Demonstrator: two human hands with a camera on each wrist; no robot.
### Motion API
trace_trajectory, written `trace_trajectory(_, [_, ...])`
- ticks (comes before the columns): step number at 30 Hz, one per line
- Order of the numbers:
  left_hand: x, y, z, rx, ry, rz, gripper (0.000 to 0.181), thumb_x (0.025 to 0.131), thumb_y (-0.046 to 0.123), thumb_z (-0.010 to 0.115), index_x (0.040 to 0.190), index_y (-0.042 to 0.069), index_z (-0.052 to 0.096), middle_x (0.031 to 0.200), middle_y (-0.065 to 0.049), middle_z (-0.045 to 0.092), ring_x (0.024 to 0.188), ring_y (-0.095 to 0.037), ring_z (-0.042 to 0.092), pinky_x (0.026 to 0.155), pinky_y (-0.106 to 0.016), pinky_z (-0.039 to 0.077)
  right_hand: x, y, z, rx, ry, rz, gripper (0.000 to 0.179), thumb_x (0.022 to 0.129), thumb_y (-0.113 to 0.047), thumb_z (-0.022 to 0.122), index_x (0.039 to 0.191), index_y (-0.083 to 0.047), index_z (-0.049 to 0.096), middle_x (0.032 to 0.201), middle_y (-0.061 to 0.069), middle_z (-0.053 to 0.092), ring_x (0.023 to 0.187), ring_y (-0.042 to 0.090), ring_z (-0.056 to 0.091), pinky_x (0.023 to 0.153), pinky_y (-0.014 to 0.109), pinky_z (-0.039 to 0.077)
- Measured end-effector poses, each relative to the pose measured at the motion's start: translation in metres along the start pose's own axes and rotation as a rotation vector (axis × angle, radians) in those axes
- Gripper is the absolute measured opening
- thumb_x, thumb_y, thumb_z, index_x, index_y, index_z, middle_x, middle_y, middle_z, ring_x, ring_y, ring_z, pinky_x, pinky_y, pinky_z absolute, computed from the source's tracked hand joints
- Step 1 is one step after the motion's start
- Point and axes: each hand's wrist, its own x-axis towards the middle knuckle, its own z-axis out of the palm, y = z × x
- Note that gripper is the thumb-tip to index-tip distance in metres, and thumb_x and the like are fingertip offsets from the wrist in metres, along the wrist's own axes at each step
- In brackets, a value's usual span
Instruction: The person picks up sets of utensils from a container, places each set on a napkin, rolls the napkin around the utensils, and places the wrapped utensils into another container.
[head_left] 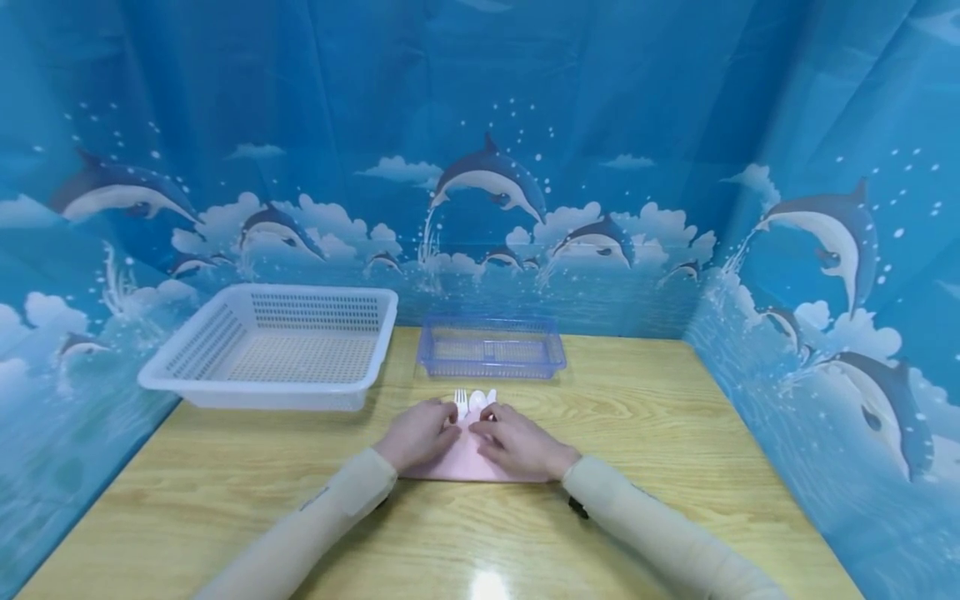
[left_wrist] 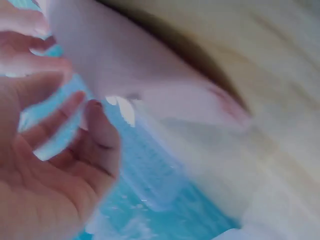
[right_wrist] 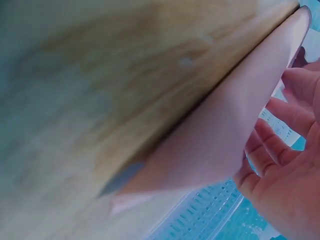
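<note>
A pink cloth, resembling a napkin, lies on the table in front of me. Heads of a white fork, a spoon and a knife stick out past its far edge; their handles are hidden. At the cloth's left side my left hand has loosely bent fingers, the tips right at the edge in the left wrist view. From the right, my right hand touches the cloth with relaxed, spread fingers, seen in the right wrist view. Both hands sit close together just below the cutlery heads.
Behind the cloth stands a small translucent purple basket. A larger white plastic basket is at the back left of the wooden table. Blue dolphin-print curtains border the table at the back and both sides.
</note>
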Motion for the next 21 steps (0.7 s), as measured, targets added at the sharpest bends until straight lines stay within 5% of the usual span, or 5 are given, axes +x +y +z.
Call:
trace_trajectory(4, [-0.005,0.010,-0.001,0.054,-0.064,0.252,0.029,0.093,0.024,0.065,0.121,0.014,0.067,0.102,-0.007,0.062,0.083,-0.015,0.058,0.072,-0.029,0.053,-0.002,-0.001,-0.004,0.082,-0.020,0.037,0.034,0.100,-0.021,0.055,0.132,-0.013,0.060,0.125,0.002,0.053,0.113,0.015,0.052,0.102,0.035,0.048])
trace_trajectory(6, [-0.007,0.013,0.000,0.060,-0.135,0.320,0.033,0.095,0.027,0.063,0.127,0.018,0.065,0.118,-0.012,0.061,0.098,-0.020,0.061,0.086,-0.034,0.055,-0.002,0.000,-0.006,0.129,-0.032,0.043,0.034,0.101,-0.016,0.051,0.134,-0.015,0.059,0.126,0.000,0.053,0.117,0.015,0.051,0.107,0.037,0.045])
trace_trajectory(12, [-0.010,0.017,0.007,0.118,-0.251,0.300,0.044,0.096,0.040,0.058,0.138,0.028,0.056,0.148,-0.026,0.041,0.129,-0.035,0.051,0.105,-0.050,0.045,0.000,0.006,-0.009,0.304,-0.078,0.092,0.039,0.100,-0.006,0.048,0.137,-0.018,0.057,0.137,-0.001,0.051,0.133,0.021,0.044,0.117,0.047,0.032])
trace_trajectory(15, [-0.009,0.016,0.009,0.145,-0.252,0.312,0.046,0.096,0.041,0.059,0.140,0.029,0.054,0.142,-0.026,0.046,0.123,-0.033,0.055,0.101,-0.048,0.049,0.001,0.010,-0.010,0.305,-0.079,0.108,0.039,0.097,-0.003,0.053,0.133,-0.015,0.059,0.135,0.002,0.054,0.129,0.023,0.049,0.114,0.047,0.037])
trace_trajectory(21, [-0.008,0.013,0.010,0.083,-0.246,0.303,0.047,0.092,0.038,0.065,0.137,0.025,0.058,0.114,-0.010,0.053,0.095,-0.014,0.053,0.085,-0.028,0.051,-0.001,0.014,-0.012,0.185,-0.027,0.072,0.019,0.085,0.000,0.067,0.100,-0.012,0.070,0.097,0.000,0.067,0.091,0.013,0.061,0.087,0.029,0.053])
